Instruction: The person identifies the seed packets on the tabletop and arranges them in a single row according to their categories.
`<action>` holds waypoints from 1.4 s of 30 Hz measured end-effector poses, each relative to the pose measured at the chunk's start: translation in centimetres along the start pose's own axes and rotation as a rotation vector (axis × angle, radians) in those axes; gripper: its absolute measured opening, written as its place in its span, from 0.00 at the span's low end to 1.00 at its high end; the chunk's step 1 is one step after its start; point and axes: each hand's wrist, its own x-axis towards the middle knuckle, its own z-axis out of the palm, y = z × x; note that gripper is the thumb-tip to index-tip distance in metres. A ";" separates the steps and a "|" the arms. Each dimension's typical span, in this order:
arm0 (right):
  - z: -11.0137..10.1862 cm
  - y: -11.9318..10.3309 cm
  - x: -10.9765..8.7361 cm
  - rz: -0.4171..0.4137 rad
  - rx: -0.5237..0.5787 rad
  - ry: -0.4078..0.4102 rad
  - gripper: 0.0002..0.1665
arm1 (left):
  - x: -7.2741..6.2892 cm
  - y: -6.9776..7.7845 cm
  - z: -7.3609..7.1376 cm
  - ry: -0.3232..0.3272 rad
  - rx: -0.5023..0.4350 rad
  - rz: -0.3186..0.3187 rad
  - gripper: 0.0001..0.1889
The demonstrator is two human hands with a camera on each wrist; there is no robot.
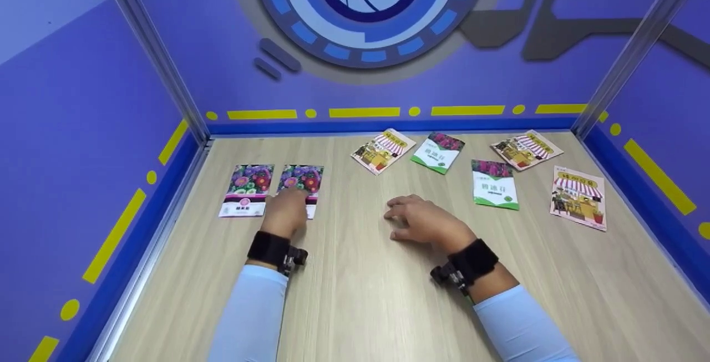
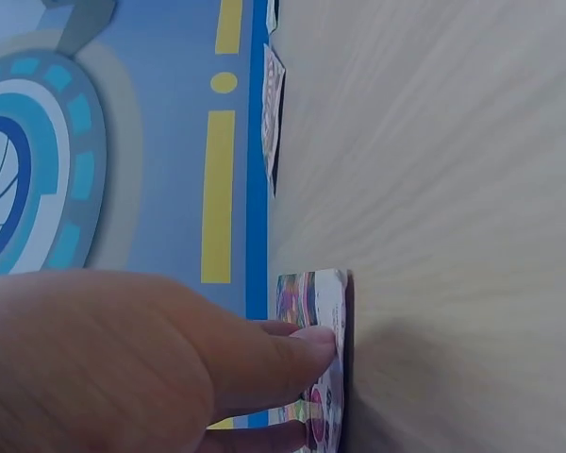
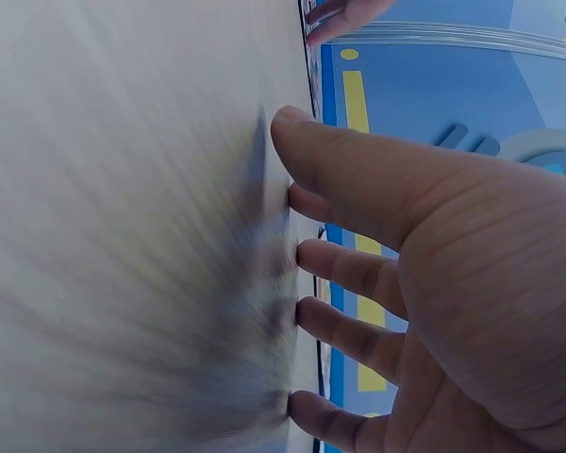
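Purple printed walls (image 1: 388, 93) are enclosing a pale wood-grain table (image 1: 355, 306). A person's left hand (image 1: 285, 212) is pinching, thumb against fingers, a flat rectangular flower-printed packet (image 1: 302, 176), which is lying just right of a matching packet (image 1: 252, 178). Mid-table, the right hand (image 1: 427, 222) is resting loosely, grasping nothing. Aligning the pair seems to be occupying this step; finishing is probably calling for gently loosening the left fingers.
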 end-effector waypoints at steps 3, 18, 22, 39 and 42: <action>0.1 0.1 0.0 -0.005 -0.003 0.005 0.27 | 0.0 -0.5 -0.1 0.000 -0.005 -0.015 0.23; 0.1 -0.1 -0.1 0.011 0.003 0.008 0.27 | -0.2 -1.9 -0.1 0.064 0.017 0.004 0.19; 0.1 -0.1 -0.1 0.009 0.007 0.009 0.28 | -0.4 -1.5 -0.5 0.040 0.020 -0.005 0.18; 0.1 -0.1 -0.1 0.010 0.007 0.007 0.28 | -0.3 -1.4 -1.1 0.038 -0.004 -0.036 0.27; 0.1 -0.1 -0.1 0.006 0.010 0.013 0.27 | -0.1 -1.0 -1.2 0.062 -0.009 -0.029 0.25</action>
